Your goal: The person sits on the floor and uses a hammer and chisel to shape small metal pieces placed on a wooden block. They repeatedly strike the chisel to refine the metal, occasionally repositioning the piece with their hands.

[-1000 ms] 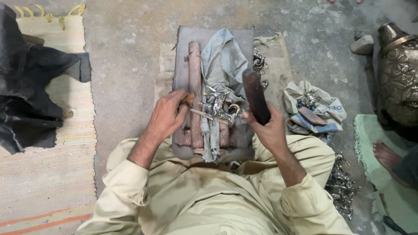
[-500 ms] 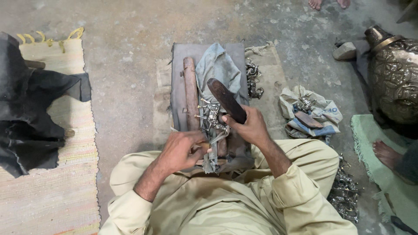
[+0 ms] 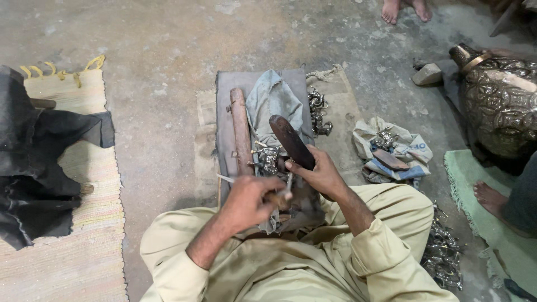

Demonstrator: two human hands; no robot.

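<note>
I sit on the floor over a grey work board [image 3: 224,103]. My right hand [image 3: 319,174] grips a dark wooden mallet [image 3: 291,141], its head pointing up and away over the board. My left hand [image 3: 249,200] is closed around a small tool with a wooden handle [image 3: 278,198], held at the near end of the board beside small shiny metal pieces [image 3: 269,160]. A wooden rod [image 3: 241,130] lies lengthwise on the board, with a grey-blue cloth [image 3: 272,100] next to it.
A crumpled cloth bundle with metal parts [image 3: 391,151] lies right of the board. An embossed brass vessel [image 3: 500,106] stands at far right. Other people's bare feet [image 3: 403,8] [image 3: 490,197] show nearby. Black cloth [image 3: 33,162] covers a woven mat [image 3: 72,240] on the left. More metal pieces [image 3: 444,254] sit by my right knee.
My left hand pulled back from the middle of the board to its near end. My right hand swung the mallet from upright at the right edge to slanting over the metal pieces.
</note>
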